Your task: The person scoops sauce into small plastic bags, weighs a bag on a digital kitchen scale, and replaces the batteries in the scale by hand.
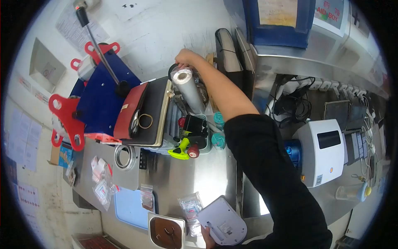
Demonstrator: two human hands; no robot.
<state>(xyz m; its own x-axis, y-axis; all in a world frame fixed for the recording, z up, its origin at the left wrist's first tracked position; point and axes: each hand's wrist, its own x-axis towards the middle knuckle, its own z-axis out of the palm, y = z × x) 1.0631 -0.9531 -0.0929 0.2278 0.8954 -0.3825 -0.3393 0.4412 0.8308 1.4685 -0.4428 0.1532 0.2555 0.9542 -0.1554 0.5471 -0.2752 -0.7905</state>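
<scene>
"where is the right hand?"

"at the upper end of the film roll, its curled fingers right by the core and a black round item. whether they grip either, one cannot tell."

"and the left hand?"

"narrowed on the edge of the flat grey device, which lies just beside those fingers, tilted, label showing."

"what is near?"

"a clear packet beside the device, a steel pan farther left, and a yellow-green tool below the roll."
</scene>
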